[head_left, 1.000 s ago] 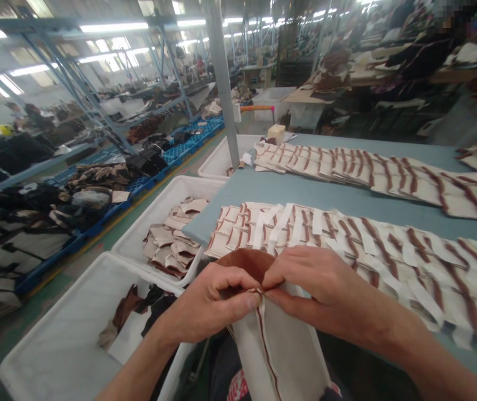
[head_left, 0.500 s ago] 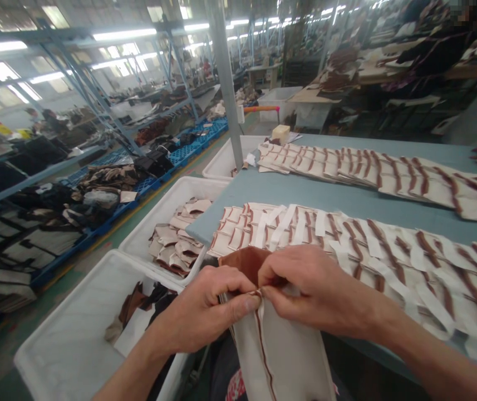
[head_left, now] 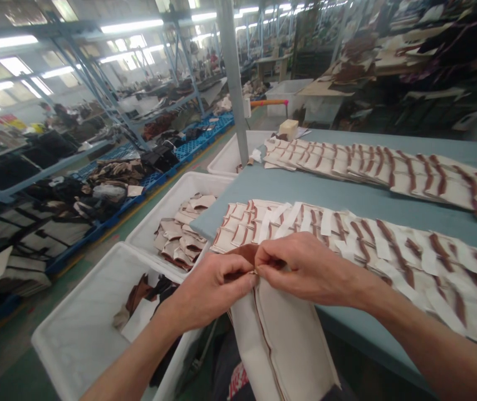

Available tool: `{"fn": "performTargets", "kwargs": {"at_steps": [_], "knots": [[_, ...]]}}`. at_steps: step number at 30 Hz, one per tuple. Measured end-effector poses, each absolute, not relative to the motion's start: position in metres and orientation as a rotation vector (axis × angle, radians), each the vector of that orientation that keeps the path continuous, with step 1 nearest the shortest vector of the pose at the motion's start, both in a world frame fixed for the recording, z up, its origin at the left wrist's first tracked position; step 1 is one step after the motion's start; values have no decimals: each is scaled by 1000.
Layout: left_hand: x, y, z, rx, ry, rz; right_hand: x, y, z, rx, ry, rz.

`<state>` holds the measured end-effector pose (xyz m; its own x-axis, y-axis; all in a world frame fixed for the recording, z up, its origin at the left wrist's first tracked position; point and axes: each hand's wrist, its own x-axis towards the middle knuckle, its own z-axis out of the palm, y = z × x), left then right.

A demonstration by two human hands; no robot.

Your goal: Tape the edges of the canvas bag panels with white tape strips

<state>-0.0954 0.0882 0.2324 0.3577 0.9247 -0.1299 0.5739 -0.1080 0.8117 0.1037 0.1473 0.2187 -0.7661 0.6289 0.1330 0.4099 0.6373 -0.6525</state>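
A cream fabric piece (head_left: 288, 340) with a brown-edged seam down its middle hangs below my hands, over my lap. Brown lining shows at its top edge. My left hand (head_left: 217, 287) pinches this piece at the top of the seam, thumb and forefinger pressed together. Right beside it, my right hand (head_left: 300, 267) pinches the same edge, its fingertips almost touching the left thumb. What lies right between the fingertips is too small to make out. Behind my hands, a row of overlapping cream pieces with brown edges (head_left: 238, 223) and white strips lies on the blue-green table (head_left: 246, 186).
A second row of cream pieces (head_left: 372, 167) runs along the table's far side. At my left stand a white bin with scraps (head_left: 71, 334) and another bin holding cream pieces (head_left: 146, 223). A grey post (head_left: 236, 83) rises past the table corner. Blue pallets (head_left: 188, 147) carry dark goods.
The view has shifted slightly, so the surroundings sit a little farther right. Both hands keep their pinch at the seam top, appearing slightly higher, and more of the cream piece shows below.
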Motion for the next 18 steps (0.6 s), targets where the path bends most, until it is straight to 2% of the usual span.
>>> {"fn": "performTargets", "kwargs": {"at_steps": [3,9,18], "knots": [[-94,91,232,1891,1392,510,103,150,214,-845,-2531,902],[-91,92,227,2030,1398,637,105,154,210,-794,-2335,1217],[-91,89,238,2062,1347,847,103,151,232,-758,-2458,782]]}}
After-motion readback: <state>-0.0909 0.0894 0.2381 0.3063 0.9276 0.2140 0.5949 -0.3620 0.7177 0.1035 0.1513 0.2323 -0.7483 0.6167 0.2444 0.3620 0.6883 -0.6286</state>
